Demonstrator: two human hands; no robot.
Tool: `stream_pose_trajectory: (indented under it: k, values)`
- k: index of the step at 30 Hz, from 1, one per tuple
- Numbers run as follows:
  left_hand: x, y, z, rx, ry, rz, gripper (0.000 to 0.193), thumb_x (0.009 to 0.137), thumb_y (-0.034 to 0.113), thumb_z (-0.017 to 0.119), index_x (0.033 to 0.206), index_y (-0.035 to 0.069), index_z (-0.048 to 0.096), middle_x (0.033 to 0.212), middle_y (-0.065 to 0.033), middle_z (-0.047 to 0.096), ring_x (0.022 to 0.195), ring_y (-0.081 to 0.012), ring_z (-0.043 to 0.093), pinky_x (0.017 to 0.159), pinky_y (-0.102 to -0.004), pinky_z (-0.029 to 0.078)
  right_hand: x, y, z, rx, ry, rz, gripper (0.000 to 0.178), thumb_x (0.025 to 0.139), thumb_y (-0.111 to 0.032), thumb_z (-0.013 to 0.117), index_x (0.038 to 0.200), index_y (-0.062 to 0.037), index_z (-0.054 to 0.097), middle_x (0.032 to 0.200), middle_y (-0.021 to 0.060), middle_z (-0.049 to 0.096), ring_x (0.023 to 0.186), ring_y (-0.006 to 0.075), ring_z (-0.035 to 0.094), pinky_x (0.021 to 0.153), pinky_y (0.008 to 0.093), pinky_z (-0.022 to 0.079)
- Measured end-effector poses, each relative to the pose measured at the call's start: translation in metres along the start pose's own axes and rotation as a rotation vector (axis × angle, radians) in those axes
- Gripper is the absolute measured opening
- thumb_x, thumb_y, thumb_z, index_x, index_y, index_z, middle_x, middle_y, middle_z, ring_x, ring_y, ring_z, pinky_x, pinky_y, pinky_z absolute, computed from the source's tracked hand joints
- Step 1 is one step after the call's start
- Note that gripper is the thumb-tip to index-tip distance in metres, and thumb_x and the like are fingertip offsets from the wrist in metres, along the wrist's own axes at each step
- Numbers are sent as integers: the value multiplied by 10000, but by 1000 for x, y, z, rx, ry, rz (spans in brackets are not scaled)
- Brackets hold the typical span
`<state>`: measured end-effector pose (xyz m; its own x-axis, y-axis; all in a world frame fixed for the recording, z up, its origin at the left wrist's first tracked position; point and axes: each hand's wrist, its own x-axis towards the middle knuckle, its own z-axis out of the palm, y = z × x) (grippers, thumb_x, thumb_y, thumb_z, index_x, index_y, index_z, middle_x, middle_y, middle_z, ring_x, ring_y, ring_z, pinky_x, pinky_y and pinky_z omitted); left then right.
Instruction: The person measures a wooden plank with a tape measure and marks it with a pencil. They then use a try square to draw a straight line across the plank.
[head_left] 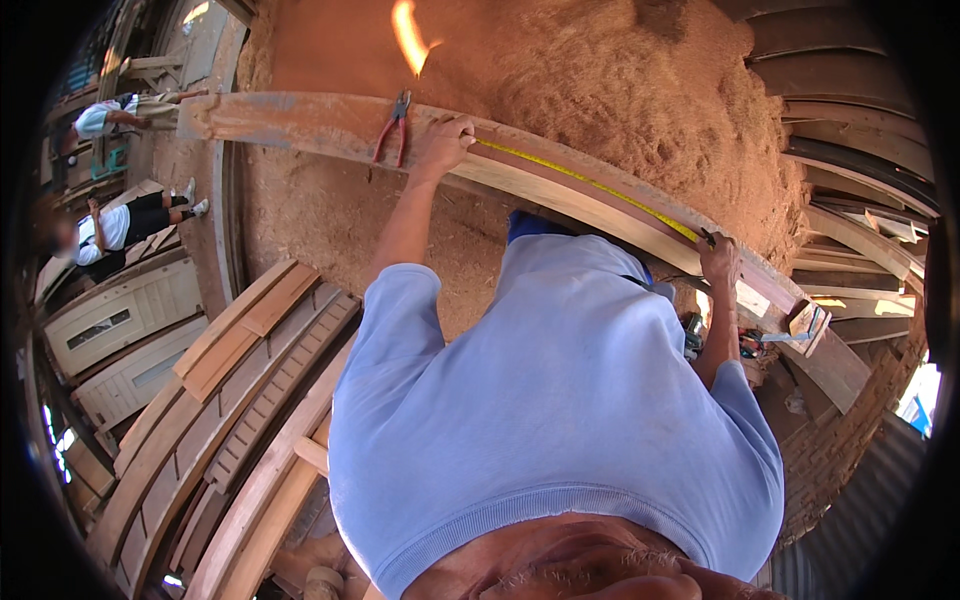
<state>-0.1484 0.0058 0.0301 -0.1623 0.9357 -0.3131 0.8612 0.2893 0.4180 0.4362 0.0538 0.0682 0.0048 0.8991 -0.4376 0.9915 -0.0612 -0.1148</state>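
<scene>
– Stretching along the long wooden worktop (300,125), the yellow tape (585,179) runs between our hands. How are our fingers set?

– We have our left hand (442,150) curled, its fingers grasping the tape's left end.

– And our right hand (720,264)?

– We pinch a small dark thing (708,238) in those fingers, just beside the tape's right end; it is too small for us to tell what it is.

– What lies near our left hand?

– Red-handled pliers (400,112), just to its left, across the worktop.

– And around us?

– Brown sawdust (620,80) heaped on the far side, planks (240,380) stacked near left, and two people (118,226) well apart from us on the left.
</scene>
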Motion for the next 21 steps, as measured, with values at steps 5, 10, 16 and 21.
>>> stream_pose_trajectory:
  k: [5, 10, 16, 21]
  values:
    - [-5, 9, -5, -103, 42, 18, 113, 892, 189, 698, 966, 113, 661, 1055, -111, 678, 1086, -348, 618, 938, -476, 489, -6, -3, -3, -25, -13, 25, 426, 852, -423, 704, 1148, -120, 746, 1093, 226, 714, 1056, 419, 670, 924, 516, 517]
    - [-8, 11, -9, -106, 81, 58, 98, 895, 169, 683, 961, 103, 653, 1027, -117, 661, 1063, -351, 619, 938, -475, 484, -9, -4, -3, -37, -30, 28, 413, 862, -432, 693, 1139, -130, 745, 1098, 210, 720, 1055, 415, 674, 910, 521, 519]
    - [-9, 10, -5, -98, 90, 42, 98, 902, 164, 680, 978, 116, 642, 1031, -110, 650, 1042, -350, 619, 941, -482, 477, -8, 2, 3, -18, -19, 21, 403, 867, -431, 688, 1128, -129, 746, 1080, 212, 725, 1044, 418, 678, 899, 530, 519]
    - [-6, 1, 0, -57, 102, 100, 84, 906, 159, 681, 955, 124, 623, 1030, -104, 646, 1032, -342, 619, 959, -481, 467, -9, -5, -1, -33, -18, 21, 396, 869, -430, 683, 1118, -129, 749, 1070, 214, 727, 1038, 419, 680, 897, 533, 517]
